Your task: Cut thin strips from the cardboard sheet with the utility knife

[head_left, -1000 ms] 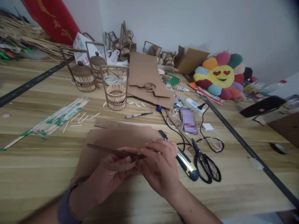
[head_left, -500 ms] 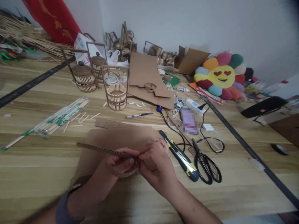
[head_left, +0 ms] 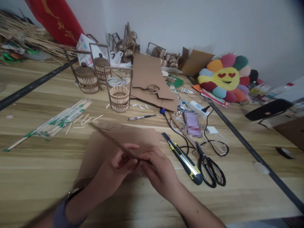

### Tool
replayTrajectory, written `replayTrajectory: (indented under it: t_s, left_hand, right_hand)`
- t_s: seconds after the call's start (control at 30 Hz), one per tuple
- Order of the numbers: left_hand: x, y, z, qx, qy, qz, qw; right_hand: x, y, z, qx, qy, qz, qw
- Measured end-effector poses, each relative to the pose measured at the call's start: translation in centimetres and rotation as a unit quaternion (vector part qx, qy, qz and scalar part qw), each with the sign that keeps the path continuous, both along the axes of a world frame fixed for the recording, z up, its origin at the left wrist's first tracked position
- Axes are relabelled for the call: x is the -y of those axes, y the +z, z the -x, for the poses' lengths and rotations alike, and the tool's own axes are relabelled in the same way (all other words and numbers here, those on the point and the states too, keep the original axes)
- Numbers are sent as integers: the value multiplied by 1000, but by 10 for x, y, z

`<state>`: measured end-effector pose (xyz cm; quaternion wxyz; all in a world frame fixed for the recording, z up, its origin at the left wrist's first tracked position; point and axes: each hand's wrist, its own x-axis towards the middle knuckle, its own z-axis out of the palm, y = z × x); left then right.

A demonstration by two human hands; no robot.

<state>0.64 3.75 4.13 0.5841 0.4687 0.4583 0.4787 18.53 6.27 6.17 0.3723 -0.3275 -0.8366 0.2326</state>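
- Clearly, pale wooden boards with long streaks of grain make up the table (head_left: 35, 177); dark, narrow bands cross it at left and right.
- Behind it rises a plain pale wall (head_left: 171, 22), with a smooth red hanging (head_left: 58, 20) marked in gold at the upper left.
- A flat brown cardboard sheet (head_left: 140, 136) lies under the hands, its surface matte and shadowed.
- Above that sheet, a thin, stiff cardboard strip (head_left: 109, 137) slants from upper left down to the fingertips, seen nearly edge-on.
- The left hand (head_left: 120, 164), with a bluish band at its wrist, is closed on the strip between thumb and fingers.
- The right hand (head_left: 158, 169) pinches the strip's near end; the two hands nearly meet there.
- Just to the right lie a yellow-and-black utility knife (head_left: 182, 158) with a shiny slide and metal scissors (head_left: 204, 156) with looped black handles.
- Farther back stands an open round basket (head_left: 119, 96) of pale upright slats with brown bands, under a squared brown handle; lidded baskets (head_left: 86, 76) stand beyond it on the left.
- Glossy clear wrapping with green print covers the straight sticks (head_left: 64, 123) at left, and short loose pieces lie beside them.
- Toward the back right, a plush flower cushion (head_left: 224, 77) has rounded, many-coloured petals around a yellow centre.
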Motion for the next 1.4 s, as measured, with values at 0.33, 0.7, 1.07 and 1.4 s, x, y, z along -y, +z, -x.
replayTrajectory:
  t_s: [0.33,0.7,1.07,1.4]
  left_hand:
    - [7,6,4,-323,71,-334,882]
    - [7,7,-1,-345,48,-444,826]
    - [13,-3,1,-212,78,-316,921]
    - [8,8,-3,-116,113,-217,963]
  right_hand:
    - [1,1,3,17,-66,52,996]
    - [4,0,5,-6,-112,93,989]
    - [7,-4,7,-84,-67,124,986]
    - [8,-2,10,-91,-66,213,971]
